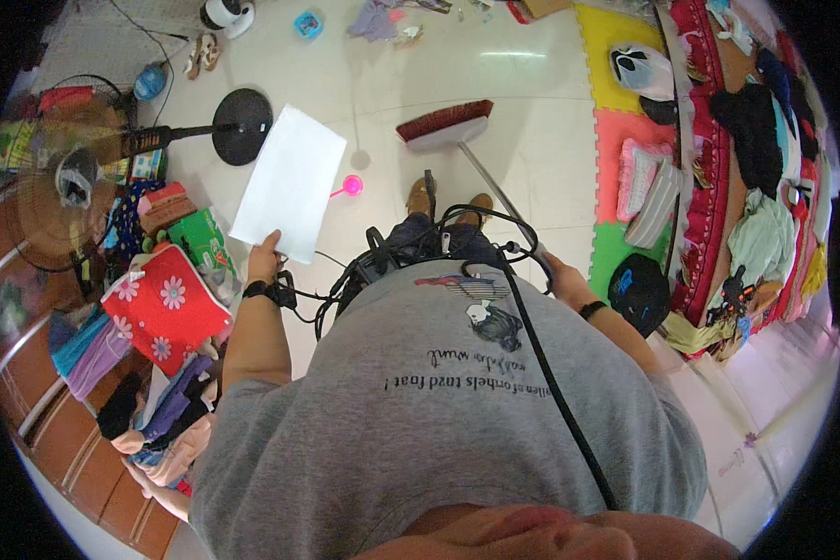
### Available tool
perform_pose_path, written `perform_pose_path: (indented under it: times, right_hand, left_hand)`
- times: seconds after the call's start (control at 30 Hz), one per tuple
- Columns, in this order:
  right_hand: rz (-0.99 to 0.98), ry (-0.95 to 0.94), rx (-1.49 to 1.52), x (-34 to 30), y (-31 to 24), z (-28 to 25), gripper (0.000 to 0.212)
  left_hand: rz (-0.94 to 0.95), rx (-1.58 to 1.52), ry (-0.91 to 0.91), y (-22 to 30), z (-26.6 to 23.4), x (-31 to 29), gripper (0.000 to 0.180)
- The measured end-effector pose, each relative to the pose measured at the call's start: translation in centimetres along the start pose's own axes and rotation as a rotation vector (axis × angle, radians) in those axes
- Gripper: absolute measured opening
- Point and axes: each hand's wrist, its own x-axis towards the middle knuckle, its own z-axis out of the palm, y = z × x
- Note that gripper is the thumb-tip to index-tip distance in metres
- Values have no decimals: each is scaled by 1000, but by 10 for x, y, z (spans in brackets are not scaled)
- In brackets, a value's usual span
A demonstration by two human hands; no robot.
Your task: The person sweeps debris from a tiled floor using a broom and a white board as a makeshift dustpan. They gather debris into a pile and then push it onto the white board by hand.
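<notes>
Head view: left hand (264, 257) pinches white sheet (289, 182) at its lower edge; right hand (558, 273) grips broom (448, 128) handle

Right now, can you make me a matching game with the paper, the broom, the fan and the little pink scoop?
Things:
1. paper
2. broom
3. fan
4. scoop

Places:
A. in the right hand
B. far left, lying on its side
C. on the floor by the paper
D. in the left hand

Pairs: 1-D, 2-A, 3-B, 4-C

Sheet (289, 182) left, broom (443, 126) right, fan base (243, 126) behind sheet
</notes>
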Motion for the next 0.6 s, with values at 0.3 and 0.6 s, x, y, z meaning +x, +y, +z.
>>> perform_pose_path:
  times: [0.3, 0.6]
  right_hand:
    - [-97, 131, 246, 207, -201, -83, 48]
    - [-148, 261, 112, 140, -140, -139, 57]
  left_hand:
    - [16, -25, 56, -11, -14, -1, 30]
    - [-16, 40, 33, 10, -14, 6, 36]
